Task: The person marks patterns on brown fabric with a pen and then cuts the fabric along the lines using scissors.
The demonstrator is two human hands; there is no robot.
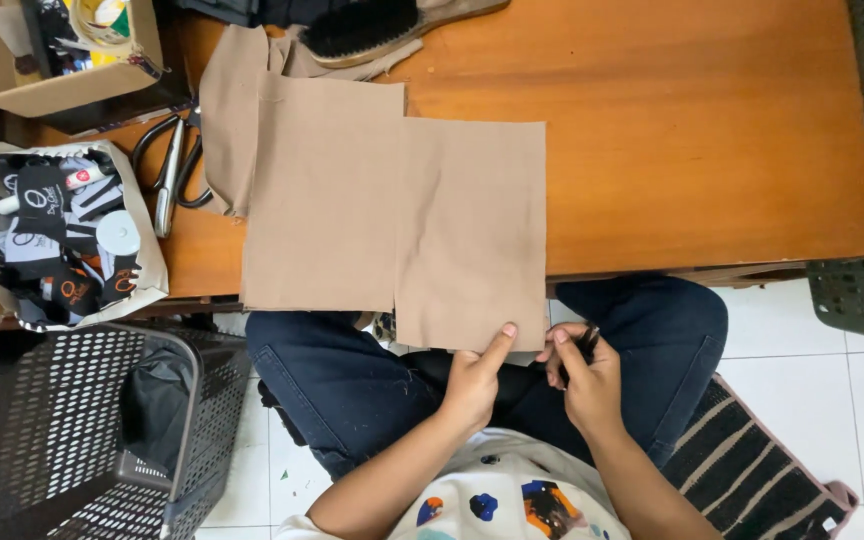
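Two tan fabric pieces (392, 210) lie overlapped on the wooden table (692, 130), their lower edges hanging over its front edge. My left hand (477, 378) pinches the bottom edge of the right-hand piece, thumb on top. Beside it, over my lap in dark jeans, my right hand (582, 375) is closed around a small dark object (588, 340), possibly a pen or marker. More tan fabric (227, 120) is folded at the back left.
Black-handled scissors (174, 170) lie left of the fabric. A brush (372, 28) rests at the table's far edge. A box of black and white labels (62, 235) and a cardboard box (42, 50) sit left. A grey perforated basket (72, 430) stands on the floor; a striped rug (752, 470) lies at right.
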